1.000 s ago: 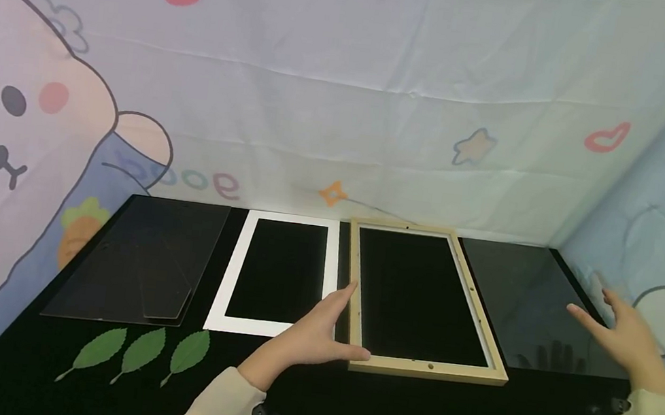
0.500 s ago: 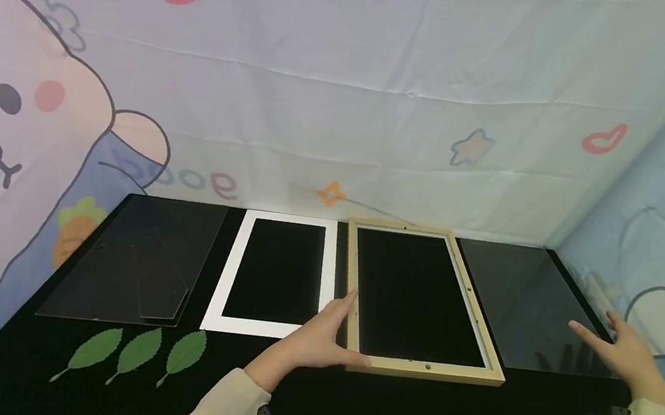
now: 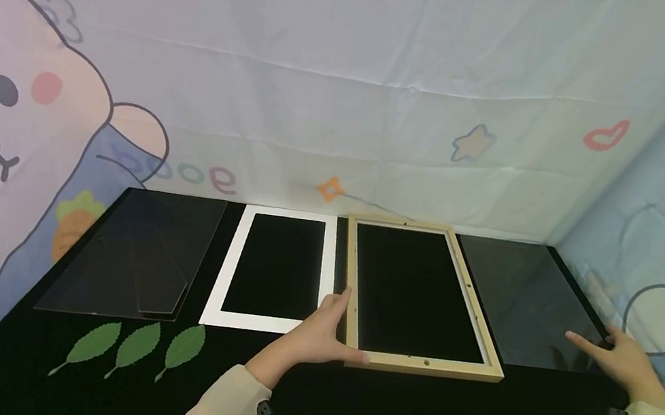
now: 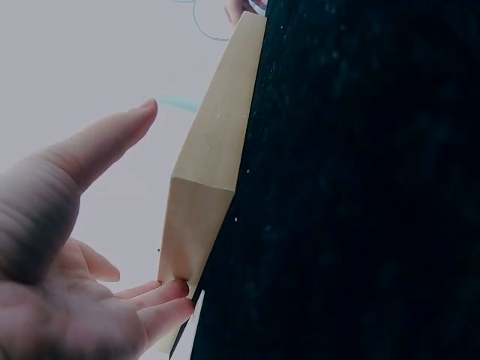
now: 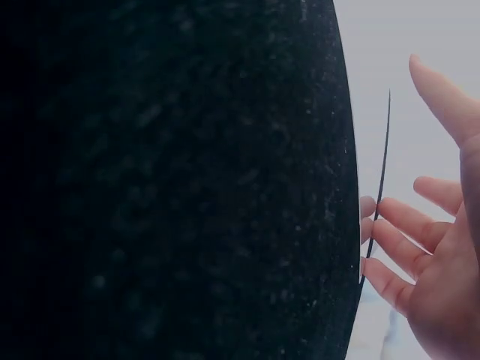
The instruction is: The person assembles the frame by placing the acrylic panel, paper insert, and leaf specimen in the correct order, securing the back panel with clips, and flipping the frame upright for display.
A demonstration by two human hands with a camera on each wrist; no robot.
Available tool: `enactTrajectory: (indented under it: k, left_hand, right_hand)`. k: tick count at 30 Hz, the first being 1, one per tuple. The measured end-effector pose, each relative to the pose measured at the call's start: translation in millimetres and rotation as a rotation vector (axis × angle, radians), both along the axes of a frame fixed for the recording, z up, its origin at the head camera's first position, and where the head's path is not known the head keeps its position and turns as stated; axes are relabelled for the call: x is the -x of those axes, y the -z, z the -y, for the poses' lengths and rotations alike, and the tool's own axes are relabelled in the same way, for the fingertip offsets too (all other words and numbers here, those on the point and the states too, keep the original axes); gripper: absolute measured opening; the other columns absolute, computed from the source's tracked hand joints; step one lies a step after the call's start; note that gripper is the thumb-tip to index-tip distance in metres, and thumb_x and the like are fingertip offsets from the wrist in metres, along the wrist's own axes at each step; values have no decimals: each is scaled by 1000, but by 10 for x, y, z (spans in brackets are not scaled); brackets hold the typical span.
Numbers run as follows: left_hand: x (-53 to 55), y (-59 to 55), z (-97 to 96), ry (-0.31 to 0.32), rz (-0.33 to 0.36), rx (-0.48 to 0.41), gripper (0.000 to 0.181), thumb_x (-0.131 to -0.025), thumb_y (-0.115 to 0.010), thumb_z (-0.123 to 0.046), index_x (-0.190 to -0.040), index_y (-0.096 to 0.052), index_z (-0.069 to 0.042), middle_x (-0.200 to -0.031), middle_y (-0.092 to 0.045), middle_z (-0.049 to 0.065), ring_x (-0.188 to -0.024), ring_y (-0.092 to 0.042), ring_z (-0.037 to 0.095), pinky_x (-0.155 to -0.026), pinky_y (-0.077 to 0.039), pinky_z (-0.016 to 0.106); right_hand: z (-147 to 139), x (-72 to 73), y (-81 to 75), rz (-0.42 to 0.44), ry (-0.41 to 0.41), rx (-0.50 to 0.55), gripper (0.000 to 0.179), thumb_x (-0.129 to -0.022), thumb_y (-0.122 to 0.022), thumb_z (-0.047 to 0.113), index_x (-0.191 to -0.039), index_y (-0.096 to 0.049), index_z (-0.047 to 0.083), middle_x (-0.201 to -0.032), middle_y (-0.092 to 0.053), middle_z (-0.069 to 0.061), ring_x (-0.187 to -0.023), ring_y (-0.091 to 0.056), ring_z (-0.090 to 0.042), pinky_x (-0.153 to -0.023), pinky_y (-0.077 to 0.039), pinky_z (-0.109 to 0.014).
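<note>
A light wooden picture frame lies flat on the black tabletop. My left hand is at its near left corner; in the left wrist view the fingertips touch the frame's outer side, while the thumb stands apart. To the frame's right lies a clear, glossy sheet. Beside the sheet's right edge is my right hand, its thumb spread above. In the right wrist view the fingers reach to the edge of the sheet, fingertips touching it.
Left of the wooden frame lies a white mat border. Farther left is a dark backing board with a stand flap. Three green leaves lie in front of it. A printed cloth hangs behind the table.
My right hand has moved down and nearer to the clear sheet's right edge. The left hand stays at the wooden frame. The head view has shifted slightly.
</note>
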State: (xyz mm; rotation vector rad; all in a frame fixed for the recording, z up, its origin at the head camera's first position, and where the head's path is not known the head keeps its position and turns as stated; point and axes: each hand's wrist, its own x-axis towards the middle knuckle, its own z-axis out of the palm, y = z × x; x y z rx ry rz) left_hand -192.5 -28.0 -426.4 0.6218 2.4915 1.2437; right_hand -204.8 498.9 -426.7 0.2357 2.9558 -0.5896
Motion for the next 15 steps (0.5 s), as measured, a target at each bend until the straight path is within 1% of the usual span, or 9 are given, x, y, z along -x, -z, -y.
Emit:
enactTrajectory:
  k: [4, 7, 9, 15]
  left_hand:
    - [3, 20, -1, 2, 16, 1, 120, -72, -84, -42, -154, -6, -2, -154, -15, 27, -135, -34, 43, -103, -38, 57]
    - [9, 30, -1, 7, 28, -3, 120, -71, -84, -40, -154, -6, -2, -153, -16, 27, -134, -35, 42, -103, -38, 56]
    - [13, 36, 0, 7, 31, -3, 120, -71, -85, -39, -154, -6, -2, -152, -16, 27, -133, -36, 42, -103, -38, 55]
    - [18, 58, 6, -1, 27, 11, 119, -70, -86, -37, -154, -9, -2, -151, -20, 25, -131, -39, 39, -102, -40, 53]
  right_hand:
    - [10, 6, 31, 1, 28, -46, 108, -91, -48, 63, -134, -14, -30, -127, -30, -53, -108, -40, -63, -86, -39, -67]
    - [-12, 16, 58, 21, 42, -64, 112, -88, -51, 65, -134, -14, -31, -126, -31, -52, -107, -41, -62, -85, -40, -66]
    - [-33, 26, 71, 34, 52, -71, 114, -87, -54, 66, -133, -15, -31, -126, -30, -52, -108, -40, -63, -85, -41, -67]
    - [-86, 55, 81, 49, 44, -61, 113, -84, -59, 64, -129, -22, -33, -126, -27, -54, -112, -35, -65, -89, -38, -68]
